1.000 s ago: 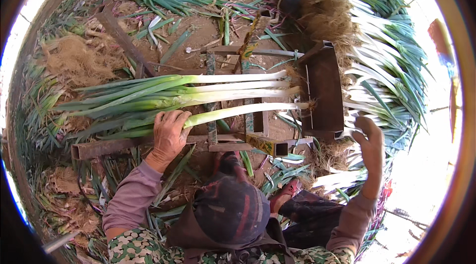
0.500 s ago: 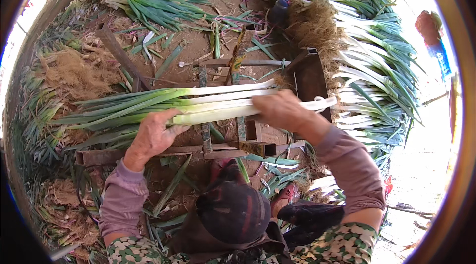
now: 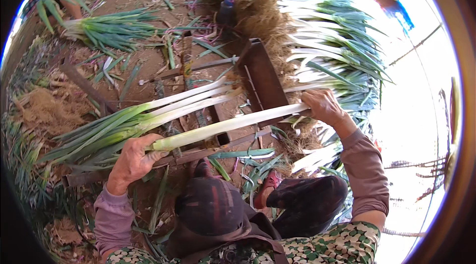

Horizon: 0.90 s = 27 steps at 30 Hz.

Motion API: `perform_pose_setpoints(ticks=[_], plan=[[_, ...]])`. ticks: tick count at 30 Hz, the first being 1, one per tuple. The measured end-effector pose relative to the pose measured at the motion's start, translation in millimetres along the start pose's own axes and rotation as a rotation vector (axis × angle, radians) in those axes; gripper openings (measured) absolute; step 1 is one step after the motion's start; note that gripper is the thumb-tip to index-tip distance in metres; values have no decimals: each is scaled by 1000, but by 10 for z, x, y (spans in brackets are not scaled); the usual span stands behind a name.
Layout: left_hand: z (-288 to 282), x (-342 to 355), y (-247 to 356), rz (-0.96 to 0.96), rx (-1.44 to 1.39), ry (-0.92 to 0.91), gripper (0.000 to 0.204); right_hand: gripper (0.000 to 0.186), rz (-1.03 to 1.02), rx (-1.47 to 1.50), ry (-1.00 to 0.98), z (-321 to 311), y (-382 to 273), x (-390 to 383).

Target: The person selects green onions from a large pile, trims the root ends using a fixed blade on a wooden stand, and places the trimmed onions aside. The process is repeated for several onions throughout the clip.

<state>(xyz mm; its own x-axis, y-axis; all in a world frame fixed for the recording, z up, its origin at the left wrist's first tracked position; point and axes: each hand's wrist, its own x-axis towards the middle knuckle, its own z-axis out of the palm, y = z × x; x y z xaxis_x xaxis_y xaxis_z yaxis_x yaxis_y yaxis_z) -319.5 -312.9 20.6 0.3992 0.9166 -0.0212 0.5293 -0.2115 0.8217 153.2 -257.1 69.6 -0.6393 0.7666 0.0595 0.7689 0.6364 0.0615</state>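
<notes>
Held leek [image 3: 233, 124]: spans my two hands over the metal frame [image 3: 187, 60], long axis climbing left to right.
Left hand [image 3: 134, 161]: clamped around its greener end.
Right hand [image 3: 325, 107]: clamped on its white end, just beside the brown trough [image 3: 270, 78].
Loose leeks [image 3: 191, 94]: beyond it, leaves nearer my left hand.

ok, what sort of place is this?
Probably a farm work yard: a long row of green onions with shaggy roots, a metal rack with stalks laid across it, and a dirt floor strewn with leaf scraps.
</notes>
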Motion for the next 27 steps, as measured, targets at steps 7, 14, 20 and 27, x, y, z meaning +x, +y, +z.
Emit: perform_pose_setpoints(ticks=[7,14,20,27], plan=[[-222,-289,-366,-151,-56,127,29,18,916,63,455,-17,1240,-1646],[-229,-126,-609,-116,122,154,36,42,618,223,-561,61,-502,-825],[123,45,-823,-104,165,108,34,47,210,377,337,509,-1115,432],[720,-21,-1250,-298,199,-87,44,40,222,343,-165,2228,-874,540]])
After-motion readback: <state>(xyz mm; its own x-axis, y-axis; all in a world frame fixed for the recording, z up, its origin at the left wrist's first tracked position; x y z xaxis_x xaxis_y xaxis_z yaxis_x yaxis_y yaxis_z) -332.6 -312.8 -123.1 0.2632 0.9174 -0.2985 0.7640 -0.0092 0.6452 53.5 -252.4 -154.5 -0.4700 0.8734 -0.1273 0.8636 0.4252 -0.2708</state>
